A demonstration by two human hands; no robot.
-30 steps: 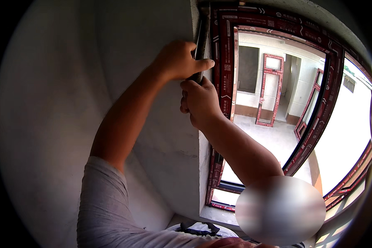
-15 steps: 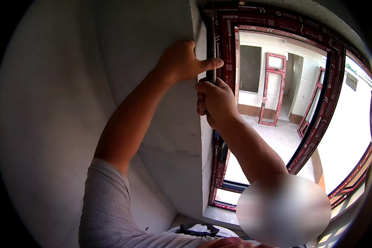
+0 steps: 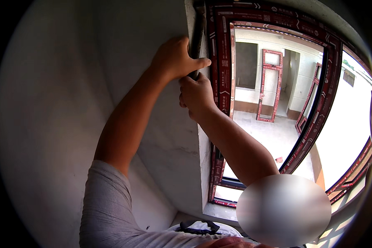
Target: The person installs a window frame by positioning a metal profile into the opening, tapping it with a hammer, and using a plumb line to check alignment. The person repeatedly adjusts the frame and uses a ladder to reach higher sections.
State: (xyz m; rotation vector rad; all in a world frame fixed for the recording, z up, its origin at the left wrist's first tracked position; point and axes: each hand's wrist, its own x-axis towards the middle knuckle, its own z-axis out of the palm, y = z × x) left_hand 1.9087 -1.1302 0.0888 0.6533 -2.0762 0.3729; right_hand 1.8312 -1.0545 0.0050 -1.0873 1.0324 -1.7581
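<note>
A long dark metal bar, like a pry bar (image 3: 199, 33), stands nearly upright in the gap between the wall edge and the red-wrapped window frame (image 3: 224, 62). Around its lower end the fingers of my right hand (image 3: 197, 94) are closed in a fist. Just above, my left hand (image 3: 175, 58) is at the bar, its thumb stretched across the front. The other left fingers are bent and mostly hidden behind the hand and the bar. The bar's upper tip is in shadow near the frame's top corner.
A bare grey wall (image 3: 153, 103) fills the left side, ending in a rough plaster edge. The window pane shows a courtyard with other red-wrapped frames (image 3: 270, 84) leaning there. A blurred oval covers the lower right. The sill (image 3: 219, 213) lies below the window.
The bar's lower end and my right hand have swung left, away from the window frame and over the wall edge. My left hand has shifted slightly left with the bar.
</note>
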